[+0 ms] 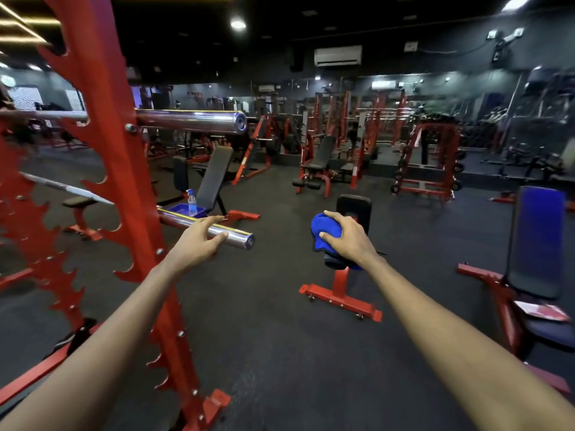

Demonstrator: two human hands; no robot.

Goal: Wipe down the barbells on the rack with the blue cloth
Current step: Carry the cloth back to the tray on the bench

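Left hand (199, 241), grip spread, hovers over the lower barbell (238, 237), likely to steady it. Right hand (348, 241) clutches the blue cloth (322, 227), ready for wiping.

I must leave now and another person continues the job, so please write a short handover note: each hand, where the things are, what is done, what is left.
Left hand: open, fingers straight, at the end of the lower chrome steel barbell; contact unclear.
Right hand: holds the bunched blue cloth in the air, apart from every bar.
The upper chrome steel barbell rests higher on the red toothed steel rack.
Done: no wiped bar can be told.
Left: probably wipe the lower bar, then the upper.
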